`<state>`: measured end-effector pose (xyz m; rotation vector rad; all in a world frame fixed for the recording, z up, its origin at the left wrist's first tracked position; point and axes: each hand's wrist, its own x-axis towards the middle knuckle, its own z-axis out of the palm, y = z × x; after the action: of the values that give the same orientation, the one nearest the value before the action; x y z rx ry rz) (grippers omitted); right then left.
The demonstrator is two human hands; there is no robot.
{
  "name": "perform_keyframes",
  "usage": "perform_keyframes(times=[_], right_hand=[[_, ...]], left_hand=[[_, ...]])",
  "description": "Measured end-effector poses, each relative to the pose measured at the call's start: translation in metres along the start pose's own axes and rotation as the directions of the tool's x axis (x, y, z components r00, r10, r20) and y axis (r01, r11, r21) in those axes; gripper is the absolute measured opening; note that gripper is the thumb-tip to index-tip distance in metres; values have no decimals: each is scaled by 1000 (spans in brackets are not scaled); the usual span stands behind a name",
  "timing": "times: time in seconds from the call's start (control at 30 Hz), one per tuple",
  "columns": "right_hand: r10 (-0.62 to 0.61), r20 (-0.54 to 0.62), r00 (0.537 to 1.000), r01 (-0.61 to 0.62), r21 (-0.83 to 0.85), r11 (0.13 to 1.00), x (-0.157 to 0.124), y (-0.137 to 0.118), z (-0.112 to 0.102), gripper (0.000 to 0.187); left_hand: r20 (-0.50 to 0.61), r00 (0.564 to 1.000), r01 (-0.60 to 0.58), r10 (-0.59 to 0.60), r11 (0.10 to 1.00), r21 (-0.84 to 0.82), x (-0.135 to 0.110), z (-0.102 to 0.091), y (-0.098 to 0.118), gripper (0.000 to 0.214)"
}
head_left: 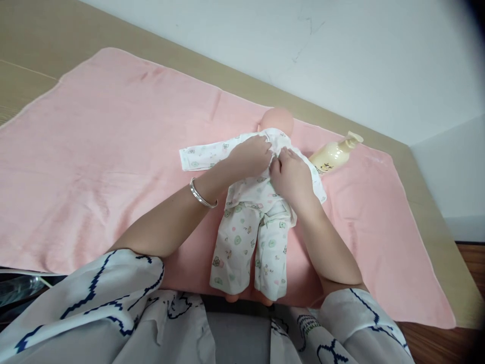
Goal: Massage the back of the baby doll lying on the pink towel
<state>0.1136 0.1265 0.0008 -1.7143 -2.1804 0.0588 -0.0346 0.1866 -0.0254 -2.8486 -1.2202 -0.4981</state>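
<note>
Over a wooden table (38, 30) a pink blanket (94, 141) is spread, where a doll (278, 120) is laid near the middle, left of a bottle (331, 155), its printed shirt (206, 155) being pinched near the neck by the left hand (253, 155) and right hand (293, 174), both nearly closed.

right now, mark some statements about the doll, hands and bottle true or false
1. The doll lies on a pink blanket. True.
2. The silver bracelet is on the right wrist. False: it is on the left wrist.
3. The left hand and right hand both touch the printed top. True.
4. The pump bottle is nearer the left hand. False: it is nearer the right hand.
5. Printed trousers cover the doll's legs. True.
</note>
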Motion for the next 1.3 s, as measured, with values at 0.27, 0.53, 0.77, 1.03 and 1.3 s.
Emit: perform_keyframes(times=[0.27, 0.53, 0.77, 1.03, 1.3], right_hand=[[19, 56, 998, -20, 17, 1000, 1, 2, -13, 35], [29, 17, 999, -31, 122, 992, 28, 47, 19, 55], [25, 26, 999, -28, 98, 995, 25, 43, 18, 57], [31, 39, 999, -34, 94, 995, 23, 38, 15, 58], [25, 67, 997, -30, 65, 997, 11, 16, -1, 48]], left_hand=[[-72, 958, 270, -279, 957, -109, 3, 9, 5, 47], [-122, 908, 374, -401, 906, -198, 0, 11, 20, 50], [-117, 912, 365, -393, 908, -204, 0, 11, 17, 50], [-110, 912, 370, -395, 909, -194, -1, 7, 22, 49], [-179, 897, 384, -403, 914, -133, 0, 7, 27, 40]])
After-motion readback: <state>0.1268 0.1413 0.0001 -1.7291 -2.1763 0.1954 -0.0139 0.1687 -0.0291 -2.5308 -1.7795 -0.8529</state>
